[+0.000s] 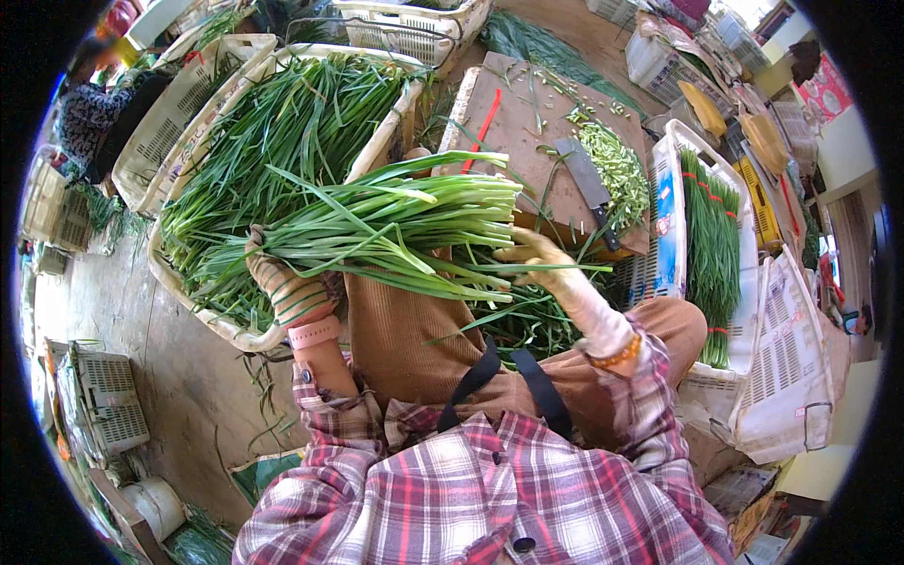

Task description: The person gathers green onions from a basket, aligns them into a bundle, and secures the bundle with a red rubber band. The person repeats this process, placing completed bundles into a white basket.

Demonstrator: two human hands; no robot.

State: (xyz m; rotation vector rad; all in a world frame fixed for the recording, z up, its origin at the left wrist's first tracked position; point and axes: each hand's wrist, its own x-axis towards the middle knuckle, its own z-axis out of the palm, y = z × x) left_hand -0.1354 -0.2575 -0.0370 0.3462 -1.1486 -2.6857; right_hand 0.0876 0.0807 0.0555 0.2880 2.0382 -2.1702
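My left hand [289, 289], in a striped knit glove, grips a large bunch of garlic chives [395, 219] by its leafy part. The bunch lies across above my lap, its pale cut ends facing right. Close to those ends is my right hand [540, 265], in a pale, stained glove, with its fingers apart. One loose stalk [575, 268] juts out beyond the bunch and crosses by the right fingers. Beyond the right hand, a cleaver [585, 173] with a black handle rests on a brown cutting board [519, 106], beside a heap of chopped stalk ends [613, 166].
Ahead on the left, a white plastic crate [244, 339] is heaped with loose chives [282, 127]. At right, another crate [748, 282] holds chives tied with red bands [710, 240]. A red strip [484, 131] lies on the board. Another person [99, 116] is at far left.
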